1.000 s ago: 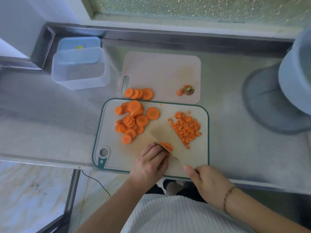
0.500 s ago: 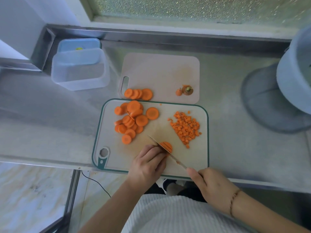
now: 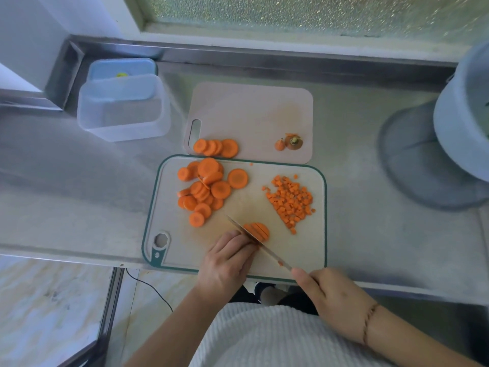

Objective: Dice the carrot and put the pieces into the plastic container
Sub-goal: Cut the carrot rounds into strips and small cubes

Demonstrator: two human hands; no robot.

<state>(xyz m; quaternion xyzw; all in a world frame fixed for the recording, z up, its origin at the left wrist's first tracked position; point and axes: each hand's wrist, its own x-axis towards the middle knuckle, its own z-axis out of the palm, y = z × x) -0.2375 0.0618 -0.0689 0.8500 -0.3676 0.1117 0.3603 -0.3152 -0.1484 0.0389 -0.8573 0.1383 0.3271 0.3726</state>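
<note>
Carrot slices being cut (image 3: pixel 258 231) lie near the front middle of a green-rimmed cutting board (image 3: pixel 321 234), already scored into parallel strips, with the knife (image 3: pixel 258 243) blade set across their left edge. The left hand (image 3: pixel 227 260) rests with curled fingers against those slices, and its fingertips are hidden behind its knuckles. The right hand (image 3: pixel 333 298) is clenched around the knife handle, which is entirely covered by the fingers, with the forefinger stretched toward the blade. A pile of uncut carrot rounds (image 3: pixel 205 190) sits on the board's left half, and a heap of diced carrot (image 3: pixel 291 202) sits on its right half, well apart from the rounds. Behind it, touching edge to edge, lies a plain pale cutting board (image 3: pixel 251 112) carrying a short row of carrot rounds (image 3: pixel 215 147) at its front left and the carrot top and tip (image 3: pixel 289 143) at its front right. The clear plastic container (image 3: pixel 124 109) stands at the back left of the steel counter (image 3: pixel 370 234), well apart from the boards; a blue lid (image 3: pixel 121 68) shows behind it, partly blurred through its walls. A grey-blue bucket-like vessel (image 3: pixel 465 115) at the right is cut off by the frame edge. The counter ends at a raised steel lip below a frosted window (image 3: pixel 291 11). Bare steel lies between the container and the boards. Marble-patterned floor (image 3: pixel 47 308) shows below the counter's front edge.
</note>
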